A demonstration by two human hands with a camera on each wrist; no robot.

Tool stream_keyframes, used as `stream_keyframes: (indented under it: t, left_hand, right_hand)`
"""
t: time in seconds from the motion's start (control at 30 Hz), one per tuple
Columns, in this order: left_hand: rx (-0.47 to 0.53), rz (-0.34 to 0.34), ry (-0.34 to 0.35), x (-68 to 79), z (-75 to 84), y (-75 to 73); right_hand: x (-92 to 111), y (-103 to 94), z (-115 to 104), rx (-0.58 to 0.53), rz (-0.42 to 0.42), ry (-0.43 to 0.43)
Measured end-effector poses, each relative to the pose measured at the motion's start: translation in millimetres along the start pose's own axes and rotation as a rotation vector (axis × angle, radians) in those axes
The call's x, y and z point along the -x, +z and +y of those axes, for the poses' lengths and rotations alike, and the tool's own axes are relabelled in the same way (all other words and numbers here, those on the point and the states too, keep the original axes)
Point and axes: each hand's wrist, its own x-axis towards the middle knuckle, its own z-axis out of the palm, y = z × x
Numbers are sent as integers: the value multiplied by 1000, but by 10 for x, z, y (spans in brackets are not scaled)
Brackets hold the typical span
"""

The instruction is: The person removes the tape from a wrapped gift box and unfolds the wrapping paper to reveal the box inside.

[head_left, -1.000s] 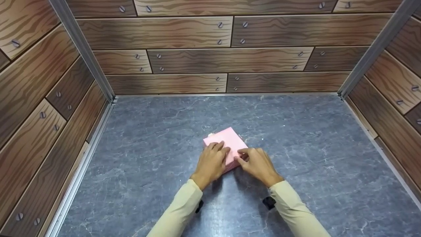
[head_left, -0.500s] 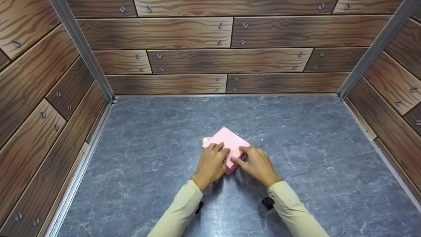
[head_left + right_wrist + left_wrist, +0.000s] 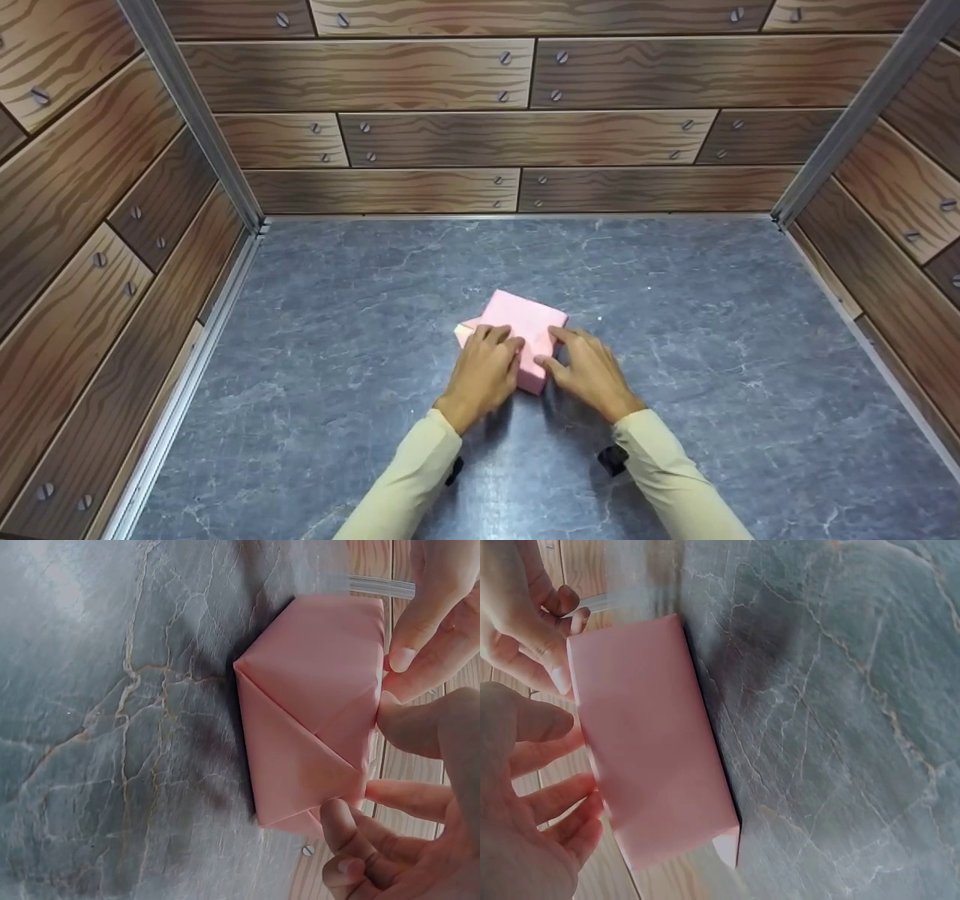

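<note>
A box wrapped in pink paper point(image 3: 526, 309) lies between both hands, set at an angle on the surface. My left hand point(image 3: 484, 371) rests on its top, with the fingertips touching the paper. At the box's right end, my right hand point(image 3: 592, 371) has its thumb near the top edge and its index finger at the far corner. Folded paper with a diagonal crease point(image 3: 300, 735) covers the end seen in the right wrist view. A plain pink long side point(image 3: 652, 742) shows in the left wrist view. A pointed flap point(image 3: 463, 330) with a pale patch sticks out at the left.
The box sits on a grey marbled tabletop point(image 3: 360, 322). Wood-patterned panels point(image 3: 435, 139) stand at the back and both sides, with metal corner posts point(image 3: 196, 112) between them. Dark cameras point(image 3: 613, 460) are strapped at the wrists.
The box has turned counterclockwise as seen from above, and its left flap has come further into view. My right fingers have shifted slightly along its right end; my left hand has stayed in place.
</note>
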Motion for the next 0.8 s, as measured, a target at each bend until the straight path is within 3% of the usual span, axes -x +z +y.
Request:
stream_keyframes:
  t: [0.8]
  left_hand:
    - [-5,-96,-33,-14,-10,-32]
  right_hand:
    - [-7,25,53,-61,99,-5]
